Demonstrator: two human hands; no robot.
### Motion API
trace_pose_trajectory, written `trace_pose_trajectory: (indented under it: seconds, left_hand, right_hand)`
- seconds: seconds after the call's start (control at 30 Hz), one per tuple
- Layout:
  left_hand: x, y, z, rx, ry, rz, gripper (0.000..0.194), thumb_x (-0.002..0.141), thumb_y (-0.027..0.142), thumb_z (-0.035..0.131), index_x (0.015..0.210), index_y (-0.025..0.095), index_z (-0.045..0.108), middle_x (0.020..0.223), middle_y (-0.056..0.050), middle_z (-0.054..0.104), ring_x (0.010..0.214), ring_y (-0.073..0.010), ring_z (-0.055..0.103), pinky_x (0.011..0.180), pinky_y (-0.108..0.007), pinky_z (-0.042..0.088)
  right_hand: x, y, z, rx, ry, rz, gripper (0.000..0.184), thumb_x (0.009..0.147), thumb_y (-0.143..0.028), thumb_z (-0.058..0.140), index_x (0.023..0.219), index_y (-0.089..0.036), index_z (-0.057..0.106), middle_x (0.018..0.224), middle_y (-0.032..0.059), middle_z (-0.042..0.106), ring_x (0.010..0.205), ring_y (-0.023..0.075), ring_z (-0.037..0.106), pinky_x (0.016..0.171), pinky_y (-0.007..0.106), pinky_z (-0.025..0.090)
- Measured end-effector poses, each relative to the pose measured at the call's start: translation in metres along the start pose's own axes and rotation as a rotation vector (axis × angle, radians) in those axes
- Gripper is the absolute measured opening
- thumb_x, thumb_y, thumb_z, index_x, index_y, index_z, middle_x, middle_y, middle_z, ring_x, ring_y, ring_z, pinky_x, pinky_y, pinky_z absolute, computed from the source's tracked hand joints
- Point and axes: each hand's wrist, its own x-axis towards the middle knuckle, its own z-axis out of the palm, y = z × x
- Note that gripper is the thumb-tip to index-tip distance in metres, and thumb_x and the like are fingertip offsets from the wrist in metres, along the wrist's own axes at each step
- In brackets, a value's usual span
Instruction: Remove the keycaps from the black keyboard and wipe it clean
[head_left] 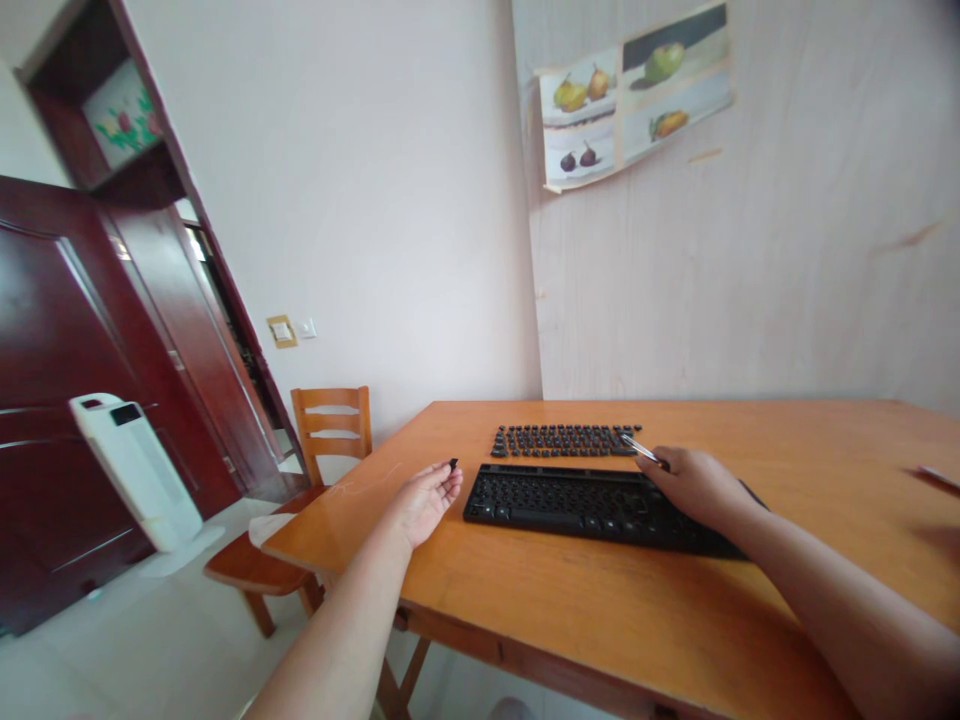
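Pinched between the fingertips of my left hand (pixel 429 503) is a small black keycap (pixel 453 464), held above the table left of the keyboard. My right hand (pixel 694 485) is closed on slim silver tweezers (pixel 640 449), whose tips point toward the right end of the loose keycaps (pixel 559 440). Those black keycaps lie in rows behind the keyboard. In front of them is the black keyboard (pixel 555 500), with its main key area stripped of caps. My right hand and forearm hide part of its right end.
The wooden table (pixel 540 590) stands against the wall. A wooden chair (pixel 331 422) is at its left, near a white upright appliance (pixel 139 475) by the dark red door (pixel 56 330). A thin object (pixel 937 478) lies at the table's right. Fruit pictures (pixel 637 100) hang above.
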Motion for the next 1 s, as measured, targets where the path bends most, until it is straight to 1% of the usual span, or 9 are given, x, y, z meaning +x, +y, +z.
trace_pose_trajectory:
  seconds: [0.13, 0.3, 0.53, 0.63, 0.73, 0.8, 0.9, 1.0]
  left_hand:
    - [0.014, 0.005, 0.006, 0.075, -0.037, 0.003, 0.015, 0.079, 0.012, 0.065, 0.093, 0.013, 0.063, 0.088, -0.007, 0.067, 0.079, -0.0101, 0.064, 0.072, -0.02, 0.051]
    - [0.039, 0.01, 0.017, 0.274, -0.059, 0.032, 0.021, 0.073, 0.012, 0.068, 0.093, 0.012, 0.063, 0.08, -0.006, 0.065, 0.074, -0.0105, 0.062, 0.068, -0.021, 0.048]
    - [0.071, 0.006, 0.035, 0.601, -0.058, 0.102, 0.025, 0.062, 0.01, 0.071, 0.086, 0.013, 0.066, 0.073, -0.003, 0.065, 0.068, -0.0121, 0.058, 0.066, -0.024, 0.043]
    - [0.081, 0.001, 0.042, 0.688, -0.072, 0.141, 0.022, 0.063, 0.013, 0.071, 0.084, 0.015, 0.067, 0.075, -0.002, 0.066, 0.071, -0.0132, 0.057, 0.071, -0.025, 0.043]
    - [0.085, -0.006, 0.047, 0.747, -0.106, 0.159, 0.021, 0.065, 0.017, 0.07, 0.086, 0.015, 0.067, 0.079, -0.003, 0.068, 0.075, -0.0152, 0.058, 0.075, -0.026, 0.042]
    - [0.085, -0.011, 0.049, 0.775, -0.128, 0.159, 0.023, 0.066, 0.019, 0.07, 0.088, 0.015, 0.067, 0.08, -0.004, 0.068, 0.076, -0.0162, 0.059, 0.076, -0.027, 0.042]
    - [0.082, -0.016, 0.049, 0.806, -0.14, 0.159, 0.025, 0.067, 0.023, 0.069, 0.091, 0.015, 0.067, 0.081, -0.005, 0.068, 0.077, -0.0173, 0.059, 0.076, -0.028, 0.042]
    - [0.08, -0.017, 0.048, 0.833, -0.147, 0.161, 0.027, 0.069, 0.025, 0.068, 0.093, 0.014, 0.067, 0.084, -0.006, 0.068, 0.08, -0.0179, 0.059, 0.077, -0.028, 0.041]
  right_hand:
    - [-0.002, -0.006, -0.002, -0.004, 0.016, -0.014, 0.041, 0.091, -0.052, 0.036, 0.073, -0.021, 0.056, 0.07, 0.0072, 0.066, 0.066, 0.0204, 0.061, 0.059, 0.026, 0.033]
    - [-0.003, -0.01, -0.002, -0.002, 0.046, -0.042, 0.041, 0.091, -0.052, 0.035, 0.074, -0.021, 0.056, 0.074, 0.0075, 0.066, 0.069, 0.0202, 0.062, 0.06, 0.026, 0.034]
    - [-0.005, -0.015, -0.004, 0.006, 0.066, -0.048, 0.041, 0.092, -0.052, 0.036, 0.076, -0.021, 0.059, 0.078, 0.0074, 0.067, 0.072, 0.02, 0.061, 0.059, 0.026, 0.033]
    - [-0.006, -0.02, -0.007, 0.02, 0.072, -0.044, 0.04, 0.092, -0.051, 0.037, 0.077, -0.021, 0.059, 0.079, 0.007, 0.067, 0.072, 0.0191, 0.06, 0.059, 0.025, 0.033]
    - [-0.005, -0.018, -0.008, 0.015, 0.071, -0.031, 0.037, 0.092, -0.048, 0.038, 0.08, -0.021, 0.061, 0.081, 0.007, 0.066, 0.072, 0.0185, 0.06, 0.062, 0.025, 0.034]
    - [-0.003, -0.014, -0.007, -0.001, 0.055, -0.021, 0.036, 0.092, -0.047, 0.038, 0.085, -0.021, 0.063, 0.085, 0.0078, 0.067, 0.076, 0.0194, 0.061, 0.065, 0.026, 0.036]
    - [0.0, -0.006, -0.006, -0.048, -0.006, 0.002, 0.037, 0.092, -0.046, 0.038, 0.089, -0.021, 0.066, 0.091, 0.0101, 0.068, 0.085, 0.0224, 0.063, 0.07, 0.028, 0.038]
    - [0.001, -0.005, -0.007, -0.089, -0.082, 0.031, 0.04, 0.092, -0.046, 0.039, 0.085, -0.021, 0.069, 0.09, 0.0115, 0.069, 0.085, 0.0239, 0.064, 0.071, 0.029, 0.039]
